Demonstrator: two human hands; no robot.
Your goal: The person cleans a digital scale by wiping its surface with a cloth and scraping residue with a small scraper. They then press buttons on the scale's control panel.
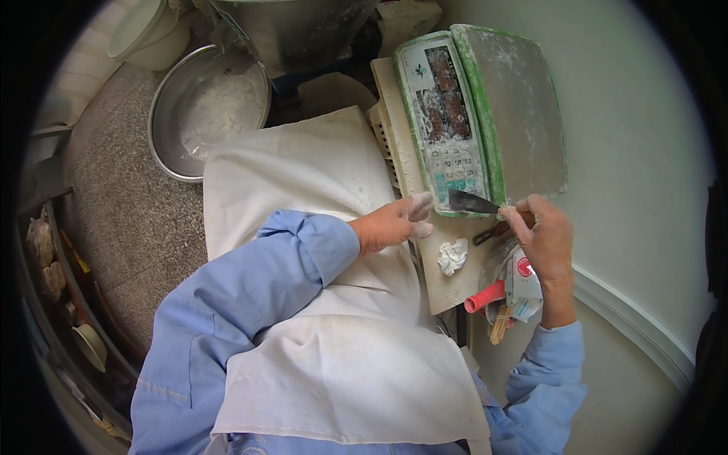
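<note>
In my right hand [544, 231] is a scraper with a dark flat blade [472, 202], its handle pinched between thumb and fingers. The blade points left across the near edge of a green-rimmed digital scale [447, 125], low over its keypad; whether it touches cannot be seen. My left hand [390, 224] is open and holds nothing, its flour-dusted fingertips apart beside the near left corner of the scale. A crumpled white tissue [453, 256] lies on the pale board [438, 292] just right of that hand.
The scale's flour-dusted metal plate [516, 114] sits against the wall [629, 129]. A red tube [485, 296], a bundle of wooden sticks [500, 326] and packets are at the board's near right. A large metal basin [155, 129] with white powder stands at far left, near white tubs [140, 34].
</note>
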